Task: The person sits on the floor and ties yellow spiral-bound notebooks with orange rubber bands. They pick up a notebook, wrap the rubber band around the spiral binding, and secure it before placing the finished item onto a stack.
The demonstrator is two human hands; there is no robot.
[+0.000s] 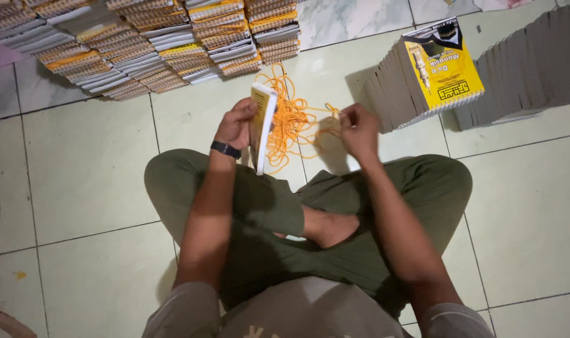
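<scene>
While the person sits cross-legged on the pale tiled floor (91, 169), many stacks of thin booklets (141, 44) lie fanned out at the upper left, their spines showing yellow, white and grey. Below them, the left hand (236, 124) is closed around a small booklet (262, 128) with a yellow cover; it is held upright on its edge, above the left knee, with the thumb on the side that faces the camera and the fingers behind it. A black band (225, 149) sits on this wrist. Just to the right of the booklet, a loose tangle of orange string (288, 122) lies on the floor, and some strands hang close to the booklet's open edge. The right hand (359, 130) is closed, its fingertips pinching one end of this string near its right side, a little apart from the booklet. Further right, a thick stack of booklets (432, 72) with a yellow and black cover on top stands on the floor, and beside it, at the far right, a long grey row of booklets (529, 69) leans over.
</scene>
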